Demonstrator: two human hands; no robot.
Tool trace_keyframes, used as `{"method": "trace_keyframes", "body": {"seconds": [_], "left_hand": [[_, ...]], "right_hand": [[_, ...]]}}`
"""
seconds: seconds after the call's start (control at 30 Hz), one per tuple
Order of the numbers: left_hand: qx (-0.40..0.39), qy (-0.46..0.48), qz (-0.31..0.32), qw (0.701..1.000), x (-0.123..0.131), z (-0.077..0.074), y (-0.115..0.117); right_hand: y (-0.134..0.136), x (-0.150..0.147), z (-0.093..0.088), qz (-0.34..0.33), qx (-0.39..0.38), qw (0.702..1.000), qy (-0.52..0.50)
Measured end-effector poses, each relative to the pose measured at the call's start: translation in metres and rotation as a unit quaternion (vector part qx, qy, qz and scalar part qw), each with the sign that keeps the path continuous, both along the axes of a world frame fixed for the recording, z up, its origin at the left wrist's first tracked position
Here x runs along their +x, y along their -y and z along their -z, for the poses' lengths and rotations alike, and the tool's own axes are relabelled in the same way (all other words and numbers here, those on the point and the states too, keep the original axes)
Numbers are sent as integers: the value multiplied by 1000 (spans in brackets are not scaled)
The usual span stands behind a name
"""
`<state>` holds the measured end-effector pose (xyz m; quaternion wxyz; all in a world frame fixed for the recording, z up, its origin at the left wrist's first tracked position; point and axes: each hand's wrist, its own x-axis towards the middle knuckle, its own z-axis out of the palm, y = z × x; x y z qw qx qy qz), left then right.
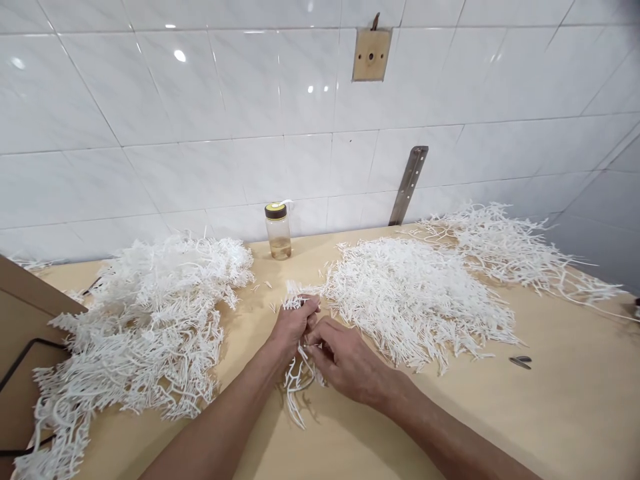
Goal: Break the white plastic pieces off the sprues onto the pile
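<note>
In the middle of the table, my left hand (pixel 296 323) is closed around a white branched plastic sprig (pixel 299 387). Part of the sprig shows above the fingers, and its thin forked stems hang below them. My right hand (pixel 336 353) touches the left one, its thumb and fingers pinched on the sprig's stems; the exact grip point is hidden between the hands. Close by on the right lies a dense heap of small white plastic pieces (pixel 415 300). To the left is a taller pile of white branched sprigs (pixel 160 320).
A clear bottle (pixel 279 233) with a dark and yellow lid stands near the tiled wall. Longer white branches (pixel 515 247) lie at the back right. Small snips (pixel 521 362) rest on the right. A metal bracket (pixel 409 187) leans on the wall. A brown board (pixel 30 320) is at the left edge.
</note>
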<state>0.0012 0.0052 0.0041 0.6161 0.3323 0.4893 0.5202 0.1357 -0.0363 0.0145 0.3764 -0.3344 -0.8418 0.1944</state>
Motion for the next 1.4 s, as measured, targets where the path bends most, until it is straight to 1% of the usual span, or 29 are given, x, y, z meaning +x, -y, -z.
{"method": "trace_keyframes", "body": {"seconds": [0.03, 0.1, 0.17, 0.23, 0.33, 0.37, 0.4, 0.43, 0.47, 0.53, 0.57, 0.63, 0.7, 0.83, 0.97, 1.1, 1.23, 1.33, 1.4], "left_hand": [[-1, -3, 17, 1000, -2, 0, -1], [3, -18, 64, 998, -7, -1, -1], [15, -26, 117, 993, -9, -3, 1], [31, -22, 162, 986, -11, -7, 2], [34, -27, 194, 980, -10, -13, 6], [29, -36, 202, 978, -9, -14, 7], [26, -41, 206, 977, -8, -14, 7], [26, -43, 208, 977, -8, -14, 8], [28, -43, 208, 977, -7, -13, 8], [21, -50, 208, 977, -8, -10, 8], [12, -58, 209, 976, -9, -9, 8], [-10, -80, 220, 972, -10, -8, 9], [-14, -87, 231, 969, -11, -8, 9], [12, -64, 236, 969, -10, -6, 7], [11, -47, 236, 971, -10, -1, 5], [11, -28, 238, 971, -10, -3, 6], [7, -25, 247, 969, -10, -5, 6], [3, 0, 235, 972, -10, -1, 4], [0, 17, 214, 977, -9, 2, 2]], "right_hand": [[-1, 1, -1, 7, -7, 1000, -19], [-6, 10, -4, 61, -9, 996, -67], [-16, 24, -6, 140, -4, 985, -98], [-27, 40, -9, 230, 3, 967, -110], [-38, 58, -13, 330, -2, 940, -90], [-39, 62, -15, 348, -12, 934, -84], [-40, 64, -16, 352, -32, 932, -84], [-40, 65, -17, 340, -64, 934, -87], [-39, 65, -18, 314, -108, 939, -93], [-36, 63, -19, 240, -210, 942, -109], [-35, 61, -19, 206, -252, 938, -117], [-33, 57, -18, 168, -301, 930, -125], [-32, 55, -17, 148, -318, 930, -112], [-32, 53, -15, 110, -348, 928, -81], [-32, 51, -13, 90, -364, 917, -134], [-33, 50, -12, 67, -402, 897, -172], [-34, 48, -12, 73, -412, 887, -198], [-34, 44, -9, 95, -403, 887, -202], [-32, 39, -7, 111, -397, 890, -196]]}}
